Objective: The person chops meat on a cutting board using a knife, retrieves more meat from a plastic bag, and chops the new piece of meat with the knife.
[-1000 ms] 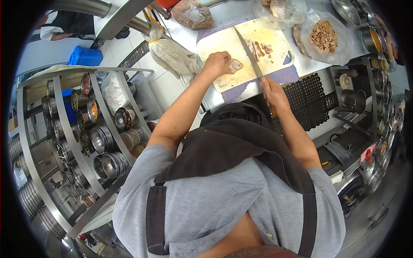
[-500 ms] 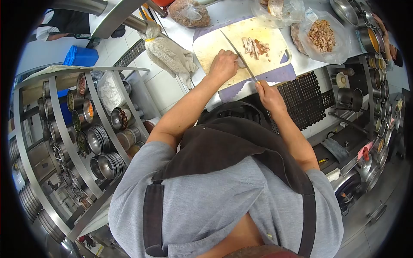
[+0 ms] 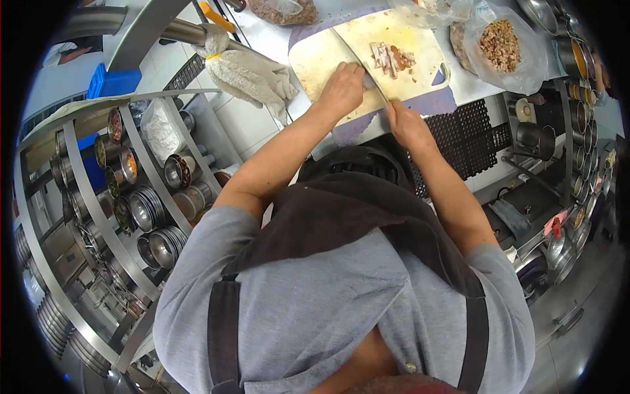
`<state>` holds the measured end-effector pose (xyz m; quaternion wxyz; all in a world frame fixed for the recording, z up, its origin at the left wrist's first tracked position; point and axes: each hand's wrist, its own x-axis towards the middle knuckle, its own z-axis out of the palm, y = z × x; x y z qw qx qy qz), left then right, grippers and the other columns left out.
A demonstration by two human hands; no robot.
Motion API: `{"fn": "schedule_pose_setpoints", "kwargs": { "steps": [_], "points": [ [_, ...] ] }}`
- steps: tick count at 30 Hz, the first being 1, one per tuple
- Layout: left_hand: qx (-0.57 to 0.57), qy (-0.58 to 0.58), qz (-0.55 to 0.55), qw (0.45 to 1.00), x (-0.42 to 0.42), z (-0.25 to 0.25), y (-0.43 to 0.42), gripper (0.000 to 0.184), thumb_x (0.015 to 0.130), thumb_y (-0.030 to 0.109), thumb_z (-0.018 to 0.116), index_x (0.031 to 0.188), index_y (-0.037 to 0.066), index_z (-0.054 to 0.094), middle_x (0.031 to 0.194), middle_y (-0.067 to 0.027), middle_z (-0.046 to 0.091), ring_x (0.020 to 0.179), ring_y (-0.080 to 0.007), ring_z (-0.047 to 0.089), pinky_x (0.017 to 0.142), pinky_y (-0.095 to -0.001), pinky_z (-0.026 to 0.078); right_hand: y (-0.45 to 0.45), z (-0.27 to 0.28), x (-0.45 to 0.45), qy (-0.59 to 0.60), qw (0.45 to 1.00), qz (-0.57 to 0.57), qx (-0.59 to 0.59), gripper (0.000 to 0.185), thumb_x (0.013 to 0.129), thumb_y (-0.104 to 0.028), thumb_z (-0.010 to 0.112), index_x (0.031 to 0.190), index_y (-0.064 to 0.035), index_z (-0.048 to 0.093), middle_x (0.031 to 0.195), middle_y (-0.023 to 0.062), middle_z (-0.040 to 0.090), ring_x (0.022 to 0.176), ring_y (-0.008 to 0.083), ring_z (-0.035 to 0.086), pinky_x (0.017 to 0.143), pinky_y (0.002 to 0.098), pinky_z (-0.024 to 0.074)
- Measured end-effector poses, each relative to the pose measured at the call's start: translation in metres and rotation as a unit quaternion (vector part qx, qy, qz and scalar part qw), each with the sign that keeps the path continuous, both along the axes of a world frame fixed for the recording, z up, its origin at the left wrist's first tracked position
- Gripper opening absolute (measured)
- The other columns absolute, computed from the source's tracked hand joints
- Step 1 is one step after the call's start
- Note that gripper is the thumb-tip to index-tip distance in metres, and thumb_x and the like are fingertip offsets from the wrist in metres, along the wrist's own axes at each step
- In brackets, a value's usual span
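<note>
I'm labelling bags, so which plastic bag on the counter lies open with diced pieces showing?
The clear bag right of the cutting board, spread open around diced pieces. The upper left bag looks gathered; the cropped upper middle bag shows no such heap.

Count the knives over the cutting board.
1: the long knife, gripped in the right hand, slanting across the cutting board beside the left hand. No other is visible there.

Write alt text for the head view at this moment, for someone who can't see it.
A person's right hand holds a long knife across a pale cutting board, the left hand close beside it. Cut pieces, apparently meat, lie on the board on the knife's other side; a clear bag of diced food sits nearby.
</note>
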<state>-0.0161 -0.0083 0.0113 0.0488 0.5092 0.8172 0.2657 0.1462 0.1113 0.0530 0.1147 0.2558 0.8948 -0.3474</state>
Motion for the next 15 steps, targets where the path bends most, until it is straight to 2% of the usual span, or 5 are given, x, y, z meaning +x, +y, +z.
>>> {"fn": "schedule_pose_setpoints", "kwargs": {
  "steps": [4, 7, 9, 11, 15],
  "points": [
    [-0.015, 0.012, 0.029, 0.999, -0.025, 0.001, 0.003, 0.016, 0.076, 0.002, 0.061, 0.091, -0.003, 0.062, 0.094, -0.0203, 0.062, 0.093, -0.0377, 0.057, 0.086, -0.0438, 0.047, 0.001, -0.016, -0.038, 0.028, 1.0, -0.003, -0.004, 0.036, 0.103, -0.035, 0.037, 0.108, -0.0032, 0.053, 0.085, 0.0315, 0.065, 0.084, 0.0497, 0.062, 0.076, 0.0586, 0.047],
    [-0.054, 0.003, 0.025, 0.998, -0.036, 0.008, 0.007, 0.019, 0.077, 0.001, 0.059, 0.095, -0.002, 0.063, 0.096, -0.0198, 0.063, 0.094, -0.0377, 0.057, 0.087, -0.0432, 0.047, -0.001, -0.002, -0.044, 0.024, 1.0, -0.003, -0.006, 0.037, 0.103, -0.036, 0.037, 0.107, -0.0023, 0.053, 0.084, 0.0319, 0.064, 0.084, 0.0496, 0.062, 0.076, 0.0584, 0.0471],
    [-0.052, 0.018, 0.028, 0.998, -0.031, 0.008, 0.007, 0.02, 0.077, 0.0, 0.058, 0.096, -0.002, 0.063, 0.098, -0.0193, 0.063, 0.094, -0.0377, 0.057, 0.088, -0.0432, 0.047, -0.004, 0.004, -0.036, 0.015, 1.0, -0.014, -0.001, 0.038, 0.103, -0.036, 0.037, 0.107, -0.0021, 0.053, 0.084, 0.032, 0.064, 0.084, 0.0498, 0.062, 0.076, 0.0582, 0.0469],
    [-0.054, 0.026, 0.032, 0.998, -0.025, 0.007, 0.005, 0.02, 0.078, 0.0, 0.057, 0.097, -0.002, 0.063, 0.099, -0.0189, 0.063, 0.094, -0.0376, 0.057, 0.088, -0.0432, 0.047, -0.003, -0.003, -0.017, 0.067, 0.998, -0.007, -0.021, 0.038, 0.103, -0.036, 0.037, 0.107, -0.0022, 0.053, 0.085, 0.0328, 0.064, 0.086, 0.0507, 0.061, 0.077, 0.058, 0.0464],
    [-0.035, 0.029, 0.037, 0.998, -0.015, 0.005, 0.005, 0.022, 0.078, -0.001, 0.055, 0.1, -0.001, 0.062, 0.101, -0.0184, 0.063, 0.096, -0.0372, 0.056, 0.088, -0.0432, 0.047, -0.007, 0.004, 0.015, 0.027, 0.999, -0.02, -0.03, 0.038, 0.103, -0.036, 0.038, 0.106, -0.0018, 0.054, 0.085, 0.0334, 0.063, 0.087, 0.0513, 0.06, 0.077, 0.0579, 0.046]
  ]
}}
